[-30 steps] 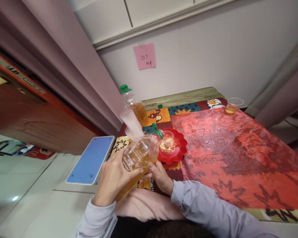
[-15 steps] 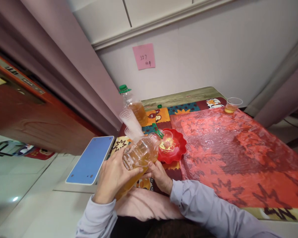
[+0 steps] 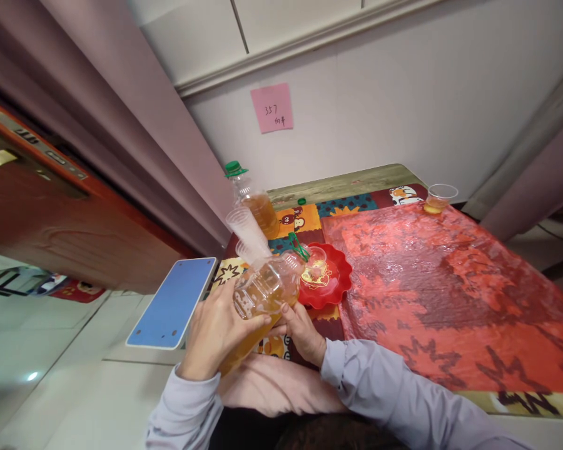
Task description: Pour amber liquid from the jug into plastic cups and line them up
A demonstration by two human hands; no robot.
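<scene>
A clear plastic bottle (image 3: 263,294) of amber liquid is tilted with its mouth toward a red scalloped plate (image 3: 340,278). My left hand (image 3: 220,328) is wrapped round the bottle's body from the left. On the right side, my right hand (image 3: 303,331) grips the same bottle with its thumb on the plastic. A clear cup (image 3: 316,257) stands on the plate near the bottle's mouth, beside a green handle (image 3: 299,247). Stacked clear cups (image 3: 248,232) lean just behind the bottle.
A second bottle (image 3: 260,212) with a green cap stands at the back left, with a loose green cap (image 3: 301,201) nearby. One cup (image 3: 440,199) with a little liquid is at the table's far right. Left of the table is a blue stool (image 3: 171,303). Red film (image 3: 431,294) covers the table's right side.
The liquid in the held bottle sits slightly differently, reaching a little further toward its neck. Both hands keep their hold, and the other objects are where they were.
</scene>
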